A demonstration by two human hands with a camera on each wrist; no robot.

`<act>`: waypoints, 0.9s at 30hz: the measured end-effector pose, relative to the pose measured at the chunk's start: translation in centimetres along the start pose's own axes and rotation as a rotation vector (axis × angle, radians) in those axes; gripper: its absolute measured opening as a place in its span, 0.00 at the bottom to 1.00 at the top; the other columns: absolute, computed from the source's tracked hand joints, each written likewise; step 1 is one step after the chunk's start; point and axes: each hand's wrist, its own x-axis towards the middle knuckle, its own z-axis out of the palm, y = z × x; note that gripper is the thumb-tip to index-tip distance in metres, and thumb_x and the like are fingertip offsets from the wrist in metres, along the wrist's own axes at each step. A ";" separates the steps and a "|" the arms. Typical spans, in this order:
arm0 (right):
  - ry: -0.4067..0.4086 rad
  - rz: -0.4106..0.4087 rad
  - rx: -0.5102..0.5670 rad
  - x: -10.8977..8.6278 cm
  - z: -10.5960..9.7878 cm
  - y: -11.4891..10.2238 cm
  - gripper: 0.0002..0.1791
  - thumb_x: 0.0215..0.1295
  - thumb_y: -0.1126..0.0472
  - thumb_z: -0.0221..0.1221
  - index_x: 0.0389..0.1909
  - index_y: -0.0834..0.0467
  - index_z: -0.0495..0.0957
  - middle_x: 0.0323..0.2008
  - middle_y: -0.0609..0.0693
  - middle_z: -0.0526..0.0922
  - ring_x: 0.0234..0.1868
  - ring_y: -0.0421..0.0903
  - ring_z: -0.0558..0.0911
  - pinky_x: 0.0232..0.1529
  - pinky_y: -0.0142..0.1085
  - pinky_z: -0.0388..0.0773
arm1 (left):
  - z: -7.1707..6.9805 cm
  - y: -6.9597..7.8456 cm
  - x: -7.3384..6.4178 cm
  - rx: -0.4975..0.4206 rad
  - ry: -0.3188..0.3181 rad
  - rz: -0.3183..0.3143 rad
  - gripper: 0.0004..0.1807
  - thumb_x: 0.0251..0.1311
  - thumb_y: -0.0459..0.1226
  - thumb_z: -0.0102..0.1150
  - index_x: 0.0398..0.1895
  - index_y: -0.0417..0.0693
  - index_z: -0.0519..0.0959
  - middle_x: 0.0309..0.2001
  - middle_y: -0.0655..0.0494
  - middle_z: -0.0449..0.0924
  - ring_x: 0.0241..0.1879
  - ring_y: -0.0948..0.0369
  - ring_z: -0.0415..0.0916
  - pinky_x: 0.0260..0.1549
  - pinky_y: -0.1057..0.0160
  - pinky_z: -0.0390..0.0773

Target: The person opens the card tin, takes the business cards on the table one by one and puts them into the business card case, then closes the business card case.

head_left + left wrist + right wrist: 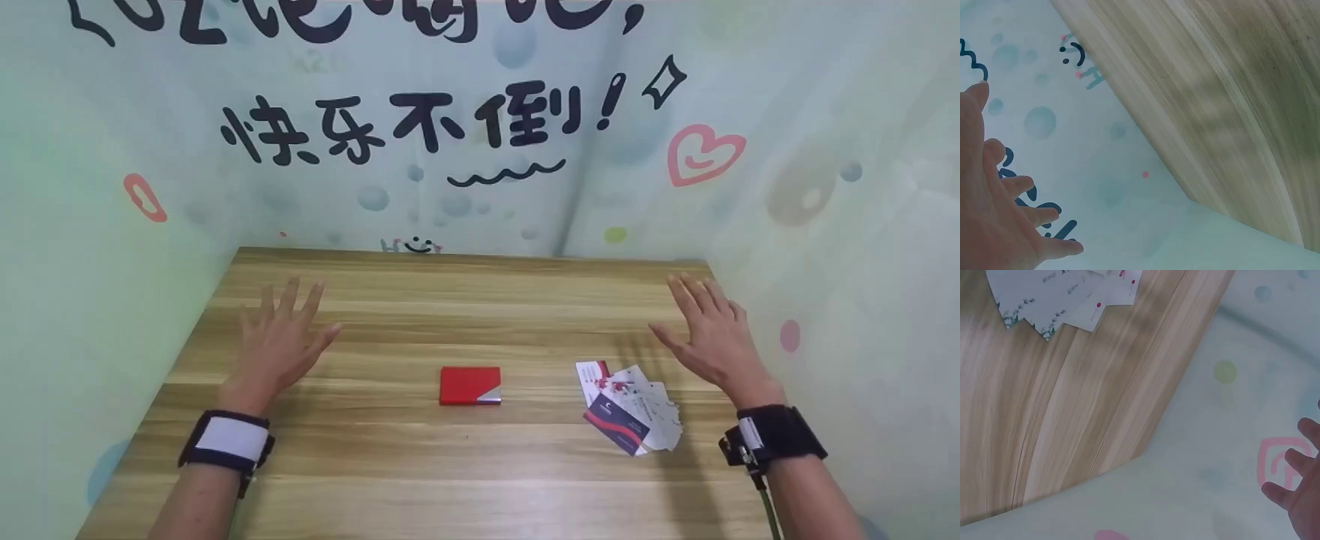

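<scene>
Both hands are held out over the table with fingers spread and nothing in them. In the head view the left hand (281,345) is over the table's left side, and its fingers also show in the left wrist view. On the other side, the right hand (712,334) is up and to the right of a fanned pile of business cards (652,409), apart from it. White cards make up most of the pile, with a dark blue one (616,424) on top at the front. Between the hands lies a flat red card case (469,384) with a silver corner.
The wood-grain table (360,465) meets a pale printed backdrop (480,202) along its back and sides. Dark lettering and a pink heart (705,155) decorate the cloth. Each wrist wears a dark strap (780,435) with a cable hanging from it.
</scene>
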 end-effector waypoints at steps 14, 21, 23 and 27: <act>-0.017 -0.006 -0.037 -0.7 0.5 -1.9 0.44 0.70 0.38 0.53 0.78 0.57 0.53 0.76 0.62 0.58 0.76 0.67 0.55 0.70 0.69 0.55 | 0.6 1.6 -0.6 -0.014 0.006 0.017 0.40 0.74 0.56 0.44 0.81 0.49 0.48 0.80 0.36 0.40 0.77 0.30 0.34 0.67 0.19 0.37; 0.034 -0.033 0.011 -1.4 1.5 -2.8 0.43 0.68 0.43 0.58 0.77 0.58 0.56 0.75 0.62 0.61 0.75 0.68 0.57 0.69 0.70 0.56 | 1.5 3.0 -0.8 -0.052 0.040 0.036 0.40 0.73 0.56 0.45 0.80 0.47 0.50 0.80 0.35 0.43 0.77 0.31 0.36 0.70 0.22 0.36; 0.029 -0.033 0.020 -1.5 1.6 -3.2 0.43 0.68 0.43 0.58 0.77 0.58 0.56 0.75 0.62 0.60 0.76 0.67 0.57 0.70 0.69 0.56 | 1.6 3.3 -1.0 -0.061 0.049 0.040 0.40 0.73 0.55 0.45 0.80 0.47 0.50 0.80 0.35 0.43 0.77 0.31 0.37 0.70 0.23 0.36; 0.018 -0.041 0.031 -1.8 2.1 -3.8 0.44 0.68 0.42 0.58 0.78 0.58 0.55 0.76 0.62 0.60 0.76 0.66 0.57 0.71 0.69 0.54 | 2.0 3.9 -1.3 -0.073 0.047 0.045 0.40 0.73 0.55 0.46 0.80 0.46 0.51 0.80 0.35 0.43 0.77 0.31 0.37 0.71 0.24 0.37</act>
